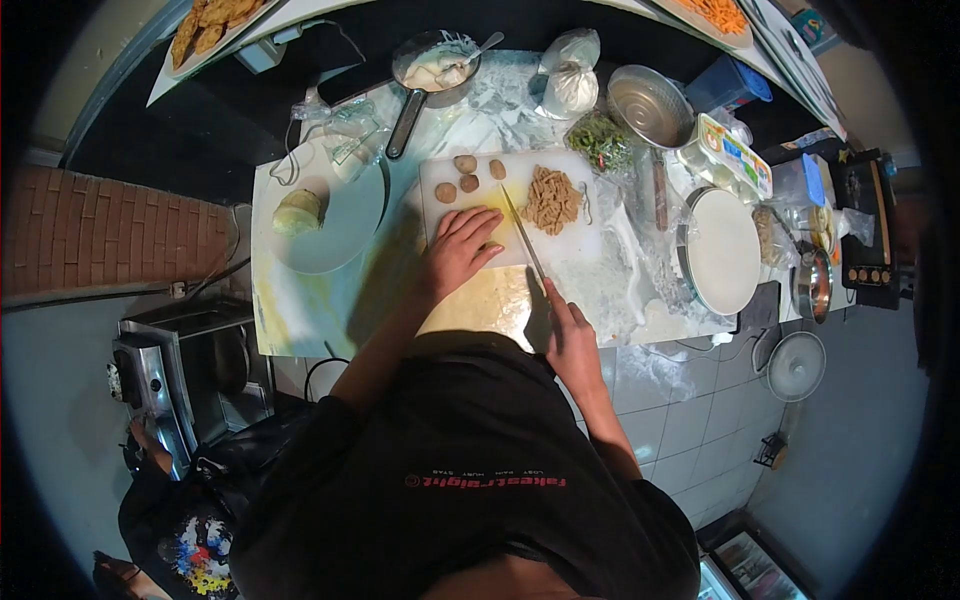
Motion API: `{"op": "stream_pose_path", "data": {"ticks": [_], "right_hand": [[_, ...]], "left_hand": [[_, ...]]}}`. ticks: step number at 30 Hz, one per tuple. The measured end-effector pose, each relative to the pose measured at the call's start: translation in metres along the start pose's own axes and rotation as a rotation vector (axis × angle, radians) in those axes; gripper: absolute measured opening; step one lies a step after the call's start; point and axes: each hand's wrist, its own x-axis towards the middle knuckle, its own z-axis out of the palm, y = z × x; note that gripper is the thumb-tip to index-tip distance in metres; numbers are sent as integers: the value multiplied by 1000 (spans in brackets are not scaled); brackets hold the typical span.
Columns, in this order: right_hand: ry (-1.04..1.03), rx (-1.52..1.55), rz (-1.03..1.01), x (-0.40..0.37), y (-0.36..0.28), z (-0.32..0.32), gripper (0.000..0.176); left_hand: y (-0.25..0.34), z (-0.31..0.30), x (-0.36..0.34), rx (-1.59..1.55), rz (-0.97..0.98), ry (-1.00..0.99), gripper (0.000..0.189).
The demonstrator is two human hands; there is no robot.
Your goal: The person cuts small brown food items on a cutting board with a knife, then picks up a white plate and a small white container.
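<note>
My right hand point(570, 335) is closed around the handle of a long kitchen knife point(524, 235), whose blade slants across a white cutting board point(440, 180). My left hand point(463, 245) rests palm down on the board, left of the blade, with its fingers stretched out and the thumb apart. Whatever may be under those fingers is hidden. Beyond my left hand lie several round brown pieces of food point(470, 183), one of them an oval piece point(497, 170) close to the knife tip. To the right of the blade is a pile of brown chopped strips point(552, 200).
On the left, a white plate point(335, 240) bears a cut cabbage point(298, 213). A saucepan point(436, 75) with white batter stands behind. Around the right are a metal bowl point(650, 105), bagged greens point(600, 143), an egg carton point(728, 155) and a cream plate point(725, 250). Another person's sleeve point(165, 495) shows lower left.
</note>
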Motion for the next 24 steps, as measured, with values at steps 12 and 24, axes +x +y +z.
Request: {"op": "stream_pose_path", "data": {"ticks": [12, 24], "right_hand": [[-51, 85, 42, -2, -5, 2, 69], [3, 131, 39, -7, -8, 1, 64]], "left_hand": [[1, -4, -9, -55, -140, 176, 31], [5, 15, 10, 89, -128, 201, 13]]}}
